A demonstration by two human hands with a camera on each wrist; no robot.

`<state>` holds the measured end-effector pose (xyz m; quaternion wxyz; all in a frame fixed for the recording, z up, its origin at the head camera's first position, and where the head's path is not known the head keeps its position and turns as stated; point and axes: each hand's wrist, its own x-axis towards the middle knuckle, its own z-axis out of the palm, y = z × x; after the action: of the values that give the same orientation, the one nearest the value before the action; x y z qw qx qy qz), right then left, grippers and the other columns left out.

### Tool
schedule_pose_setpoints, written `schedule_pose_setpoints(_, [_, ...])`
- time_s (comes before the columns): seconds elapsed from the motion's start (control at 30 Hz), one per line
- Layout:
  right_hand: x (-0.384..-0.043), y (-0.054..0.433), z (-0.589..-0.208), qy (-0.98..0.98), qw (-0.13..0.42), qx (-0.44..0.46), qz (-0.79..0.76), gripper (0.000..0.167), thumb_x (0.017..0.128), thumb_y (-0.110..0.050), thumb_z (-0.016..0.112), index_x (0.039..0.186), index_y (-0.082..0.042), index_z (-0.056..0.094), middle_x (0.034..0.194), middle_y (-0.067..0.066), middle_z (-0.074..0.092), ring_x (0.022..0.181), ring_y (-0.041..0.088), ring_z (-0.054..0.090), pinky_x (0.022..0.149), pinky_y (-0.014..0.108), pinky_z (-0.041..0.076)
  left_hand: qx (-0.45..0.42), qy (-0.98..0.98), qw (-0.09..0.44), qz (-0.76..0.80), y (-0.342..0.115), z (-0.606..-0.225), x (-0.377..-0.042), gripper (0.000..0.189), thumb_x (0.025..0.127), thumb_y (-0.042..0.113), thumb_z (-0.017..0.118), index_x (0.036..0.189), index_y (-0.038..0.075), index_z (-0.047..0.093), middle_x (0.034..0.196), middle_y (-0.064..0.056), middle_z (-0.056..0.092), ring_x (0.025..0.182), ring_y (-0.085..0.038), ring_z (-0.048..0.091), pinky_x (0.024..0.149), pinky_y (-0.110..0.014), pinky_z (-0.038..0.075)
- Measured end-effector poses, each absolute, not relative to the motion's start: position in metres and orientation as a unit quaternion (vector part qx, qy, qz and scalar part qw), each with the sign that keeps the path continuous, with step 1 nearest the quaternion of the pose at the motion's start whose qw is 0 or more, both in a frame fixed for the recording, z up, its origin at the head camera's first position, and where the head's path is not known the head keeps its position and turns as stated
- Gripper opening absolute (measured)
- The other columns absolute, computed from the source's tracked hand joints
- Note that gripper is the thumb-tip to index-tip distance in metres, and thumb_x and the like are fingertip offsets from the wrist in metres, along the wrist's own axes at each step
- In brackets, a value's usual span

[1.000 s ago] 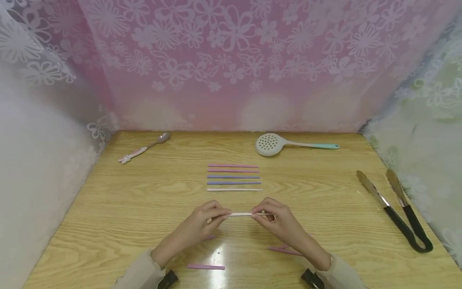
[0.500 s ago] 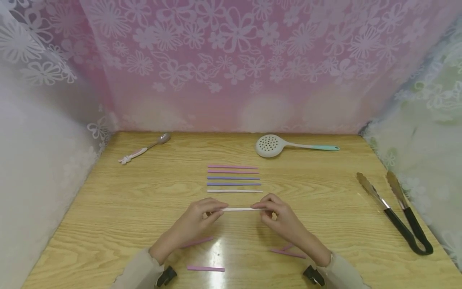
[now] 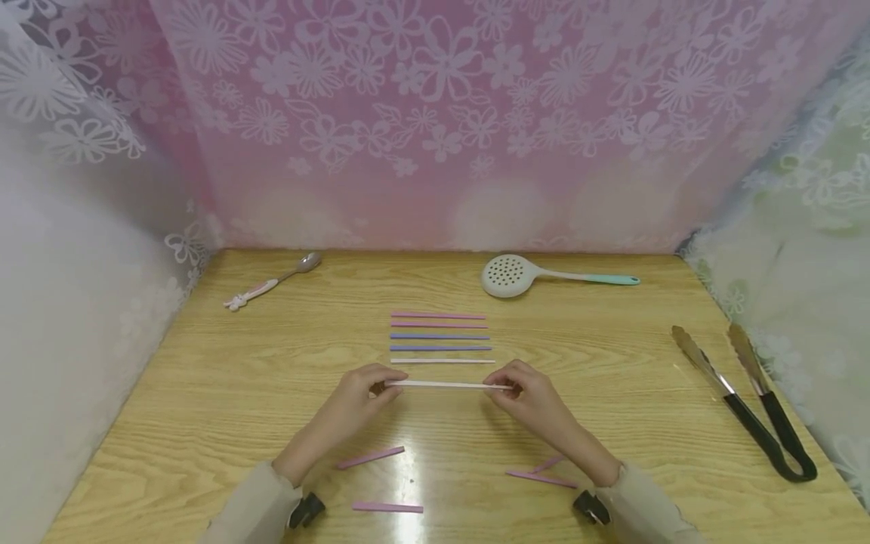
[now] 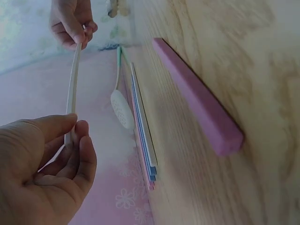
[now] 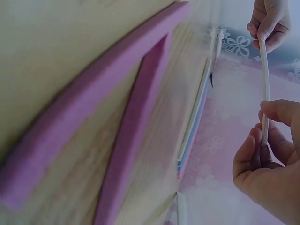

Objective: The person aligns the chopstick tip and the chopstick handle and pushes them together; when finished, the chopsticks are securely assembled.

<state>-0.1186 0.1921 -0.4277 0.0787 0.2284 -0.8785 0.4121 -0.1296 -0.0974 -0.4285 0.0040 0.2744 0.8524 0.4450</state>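
My left hand pinches the thick end of a white chopstick between thumb and fingers. At its thin end, my right hand pinches the same chopstick. It lies level across, raised above the table in the left wrist view. Just beyond it, another white chopstick rests in a row with two blue chopsticks and two pink chopsticks, all parallel. Closer to me are loose pink chopsticks: one below the left hand, one at the front, and two crossing near the right forearm.
A spoon with a rabbit handle lies at the back left. The white skimmer with its green handle is at the back right. Black-handled tongs lie spread at the right edge. Floral cloth hangs behind the wooden table.
Both hands have moved forward toward the row. The left hand has slid leftward, so more of the white chopstick shows between the hands.
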Motion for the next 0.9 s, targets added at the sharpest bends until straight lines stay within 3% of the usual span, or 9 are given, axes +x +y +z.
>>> schedule_pose_setpoints(0.3, [-0.138,0.192,-0.437,-0.889,0.039,0.237,0.39,0.011,0.081,0.004,0.069,0.089,-0.003,0.07,0.083,0.007,0.064,0.075,0.013,0.058,0.064,0.021,0.05,0.25,0.872,0.01,0.42,-0.1,-0.435,-0.144,0.017,0.085,-0.001,0.066,0.102,-0.002,0.07,0.095,-0.011,0.069,0.079,-0.016,0.06,0.071,-0.023,0.052])
schedule_pose_setpoints(0.53, [-0.151,0.191,-0.441,-0.904,-0.021,0.218,0.368,0.006,0.084,-0.004,0.069,0.09,-0.002,0.069,0.087,0.004,0.064,0.079,0.016,0.059,0.068,0.022,0.05,0.224,0.884,0.063,0.406,-0.099,-0.443,-0.155,0.014,0.087,0.003,0.066,0.1,0.0,0.071,0.096,-0.009,0.068,0.082,-0.017,0.059,0.073,-0.025,0.051])
schedule_pose_setpoints(0.73, [-0.156,0.192,-0.447,-0.916,-0.061,0.196,0.344,0.005,0.086,-0.004,0.068,0.09,-0.003,0.069,0.087,0.002,0.062,0.078,0.012,0.055,0.068,0.021,0.047,0.222,0.89,0.08,0.391,-0.098,-0.448,-0.16,0.013,0.088,0.004,0.065,0.099,0.0,0.071,0.096,-0.009,0.069,0.086,-0.017,0.061,0.076,-0.03,0.052])
schedule_pose_setpoints(0.9, [-0.159,0.191,-0.45,-0.92,-0.063,0.183,0.34,0.005,0.085,-0.001,0.067,0.089,-0.003,0.07,0.084,0.002,0.061,0.074,0.011,0.051,0.064,0.021,0.044,0.228,0.892,0.084,0.382,-0.096,-0.45,-0.165,0.012,0.088,0.003,0.065,0.098,0.0,0.071,0.093,-0.008,0.068,0.082,-0.015,0.059,0.072,-0.026,0.05])
